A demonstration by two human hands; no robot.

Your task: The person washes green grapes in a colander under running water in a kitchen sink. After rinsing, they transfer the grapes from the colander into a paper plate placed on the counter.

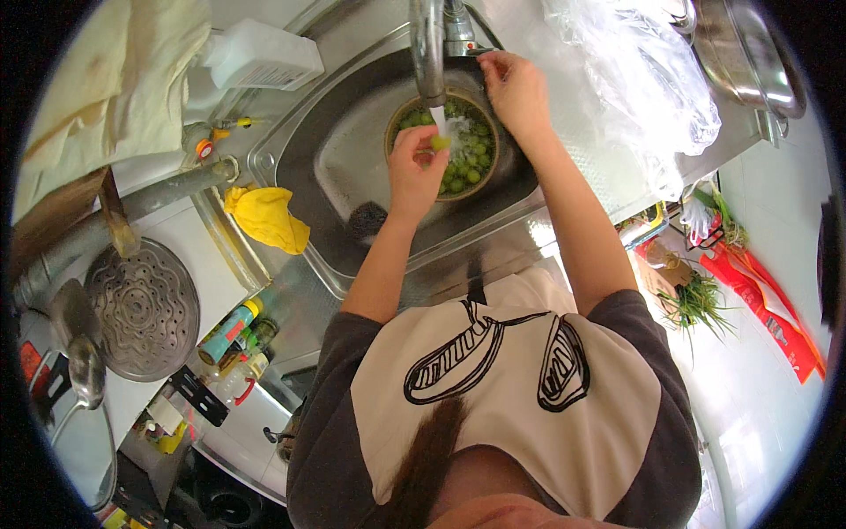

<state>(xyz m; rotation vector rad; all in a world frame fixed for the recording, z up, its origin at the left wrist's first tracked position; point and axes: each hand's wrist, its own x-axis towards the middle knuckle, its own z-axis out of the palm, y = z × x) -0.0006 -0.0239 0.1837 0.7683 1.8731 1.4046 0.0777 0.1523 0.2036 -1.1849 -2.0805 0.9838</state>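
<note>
Between the fingertips of my left hand [413,173] is a single green grape [441,142]. The hand hovers over the left side of a round bowl [461,197] that holds more green grapes [472,175] in water. From the metal faucet spout [429,59] a stream of water [439,118] falls into the bowl and splashes beside the held grape. My right hand [519,92] is at the sink's back right edge, its fingertips curled at the faucet lever [489,50]. Below both hands, the bowl stands in the right part of the dark sink [330,159].
A dark scrubber [367,219] lies in the sink's front left. A yellow cloth [268,218] drapes by the left rim, with a white plastic jug [264,56] behind. Clear plastic bags [634,86] and a steel pot [747,59] sit to the right. A perforated steamer plate [142,309] is far left.
</note>
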